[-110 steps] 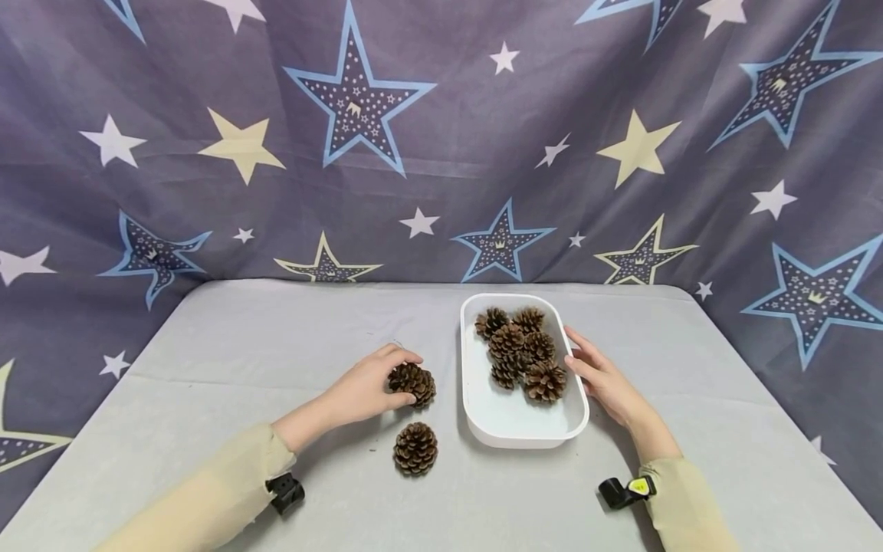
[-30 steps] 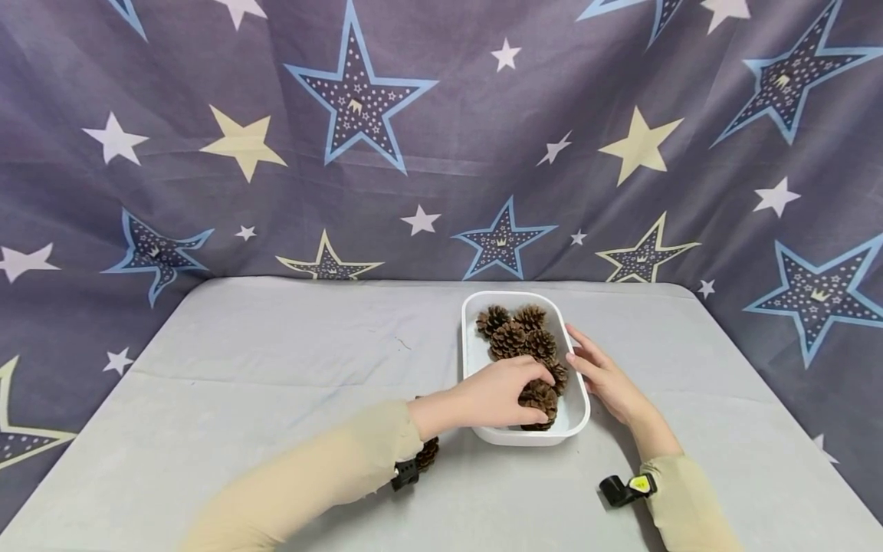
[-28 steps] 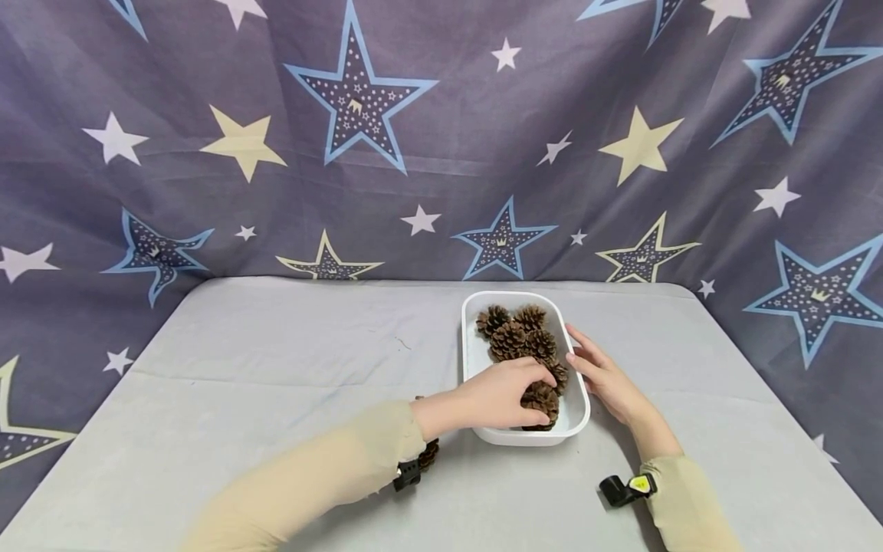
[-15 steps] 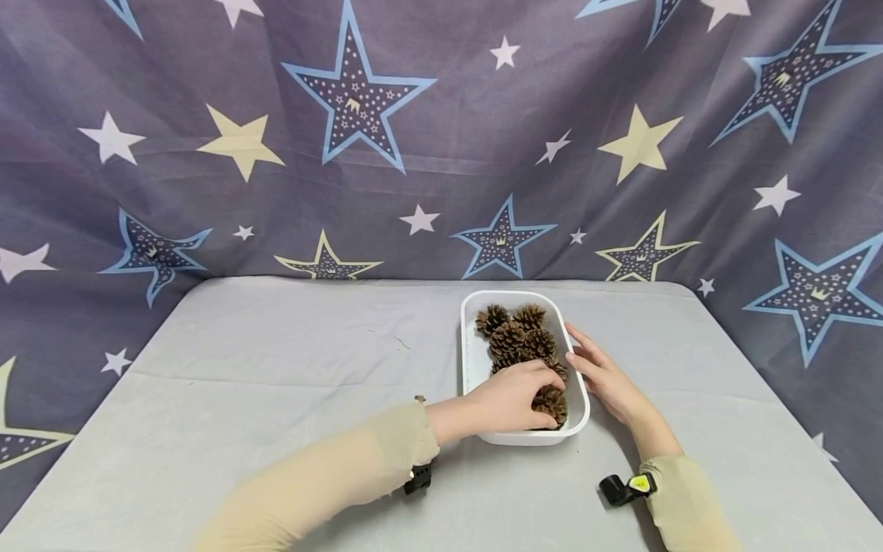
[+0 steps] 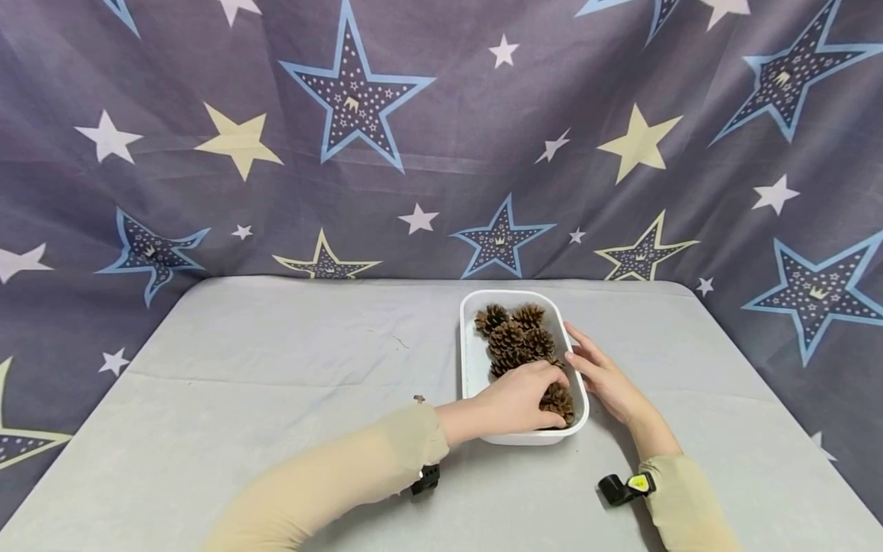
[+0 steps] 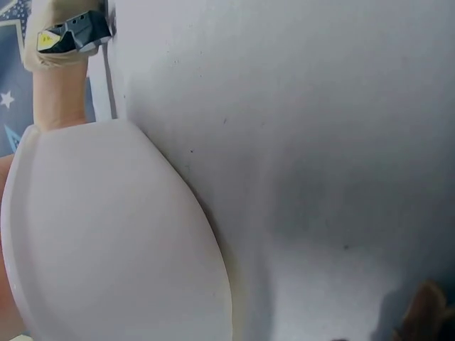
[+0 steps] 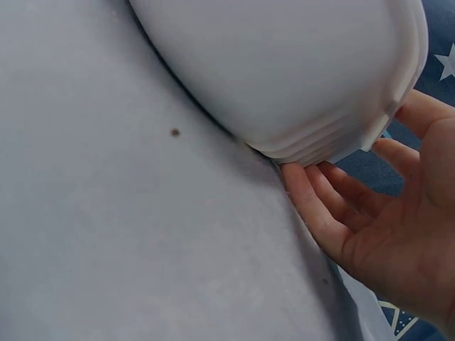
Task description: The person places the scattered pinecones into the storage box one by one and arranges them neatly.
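Observation:
In the head view, my left hand [image 5: 517, 399] reaches over the near left rim of a white plastic box [image 5: 471, 410]. Its thumb and fingers grip a pine cone [image 5: 557, 402] in the near right corner, partly covered by the hand. Several other pine cones [image 5: 507, 337] lie gathered toward the far end of the box. Against the box's right wall rest the fingers of my right hand [image 5: 610, 383], with the thumb at the rim. From the right wrist view, the fingertips [image 7: 295, 177] touch the ribbed lower side of the box.
The box stands on a grey cloth-covered table [image 5: 276, 345] in front of a star-patterned curtain [image 5: 428, 107]. A small brown bit [image 5: 419, 399] shows beside the left sleeve. In the left wrist view, a brown scaly piece [image 6: 425, 312] sits at the lower right corner.
My left hand took a pine cone from the table into the box, then moved it slightly right toward the near right corner. The right hand stays at the box wall.

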Demonstrator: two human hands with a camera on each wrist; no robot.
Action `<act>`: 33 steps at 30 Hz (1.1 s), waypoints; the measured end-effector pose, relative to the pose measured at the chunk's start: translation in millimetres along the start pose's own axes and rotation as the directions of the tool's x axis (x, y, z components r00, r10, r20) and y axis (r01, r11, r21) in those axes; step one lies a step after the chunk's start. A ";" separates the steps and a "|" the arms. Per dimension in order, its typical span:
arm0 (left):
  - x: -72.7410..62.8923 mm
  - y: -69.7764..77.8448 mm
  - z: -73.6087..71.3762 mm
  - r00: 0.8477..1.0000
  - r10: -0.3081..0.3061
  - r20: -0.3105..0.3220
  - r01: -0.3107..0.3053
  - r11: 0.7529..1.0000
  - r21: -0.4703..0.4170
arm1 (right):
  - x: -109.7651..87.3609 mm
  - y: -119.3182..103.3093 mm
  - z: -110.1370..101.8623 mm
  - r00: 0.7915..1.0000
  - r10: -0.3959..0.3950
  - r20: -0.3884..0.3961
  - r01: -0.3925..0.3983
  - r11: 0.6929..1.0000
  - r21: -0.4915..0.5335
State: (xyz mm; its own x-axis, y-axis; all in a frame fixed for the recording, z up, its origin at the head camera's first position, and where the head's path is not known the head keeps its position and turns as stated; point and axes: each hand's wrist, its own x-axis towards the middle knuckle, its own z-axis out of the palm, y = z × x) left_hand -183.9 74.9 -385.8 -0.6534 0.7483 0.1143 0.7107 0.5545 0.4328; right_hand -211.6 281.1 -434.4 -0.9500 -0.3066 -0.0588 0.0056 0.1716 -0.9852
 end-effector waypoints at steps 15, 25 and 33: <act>1.3 0.7 3.2 0.999 -0.030 -0.035 0.030 0.999 -0.021 | -0.8 2.3 -1.4 1.000 0.009 -0.006 -0.009 1.000 -0.006; 2.0 3.1 0.0 0.998 -0.046 -0.054 0.044 0.999 -0.029 | 0.6 -1.6 -0.3 1.000 -0.002 0.004 0.002 1.000 0.001; -1.6 -3.0 -1.4 0.998 -0.028 -0.055 0.027 0.999 -0.020 | -0.6 -2.4 1.6 1.000 0.010 -0.002 -0.010 1.000 -0.007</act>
State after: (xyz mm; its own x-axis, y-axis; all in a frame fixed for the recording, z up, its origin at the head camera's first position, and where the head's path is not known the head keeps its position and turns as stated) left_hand -185.3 71.5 -386.1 -0.6863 0.7114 0.1512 0.6876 0.5668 0.4538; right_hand -210.5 279.4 -432.2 -0.9505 -0.3031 -0.0681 0.0127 0.1810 -0.9834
